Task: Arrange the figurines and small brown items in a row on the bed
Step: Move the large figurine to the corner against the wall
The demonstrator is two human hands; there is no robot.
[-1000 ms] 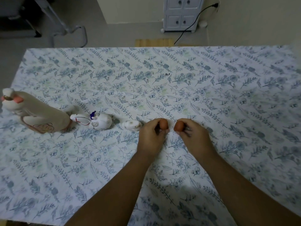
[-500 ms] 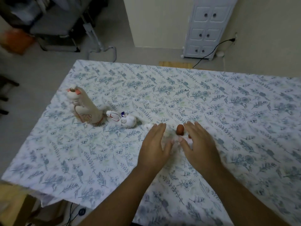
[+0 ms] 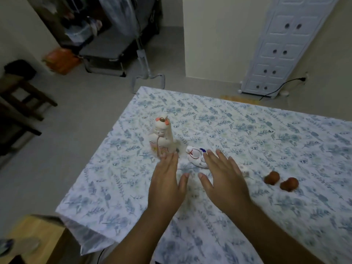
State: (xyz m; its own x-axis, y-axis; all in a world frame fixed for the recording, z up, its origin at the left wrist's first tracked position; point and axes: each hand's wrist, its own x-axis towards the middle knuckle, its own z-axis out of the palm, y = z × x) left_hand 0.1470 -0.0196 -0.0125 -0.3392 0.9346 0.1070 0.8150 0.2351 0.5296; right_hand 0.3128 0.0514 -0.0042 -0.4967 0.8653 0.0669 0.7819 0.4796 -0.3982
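Observation:
A tall cream cat figurine (image 3: 162, 138) with orange ears stands upright on the floral bed sheet (image 3: 266, 149). Right of it lies a small white figurine (image 3: 196, 156) with a blue and red trim. A tiny white figurine (image 3: 245, 169) peeks out behind my right hand. Two small brown items (image 3: 272, 177) (image 3: 289, 184) sit side by side further right. My left hand (image 3: 167, 180) hovers flat and empty just in front of the cat. My right hand (image 3: 224, 174) is spread open and empty beside the small white figurine.
The bed's left edge and near-left corner (image 3: 80, 221) lie close to the figurines. A wooden surface (image 3: 38, 237) sits below that corner. A white cabinet (image 3: 282, 44), a black cable (image 3: 282, 86) and a folding frame (image 3: 106, 60) stand on the floor beyond.
Both hands let go of the brown items, opened flat and moved left toward the cat and the small white figurine. The view swung up and to the left.

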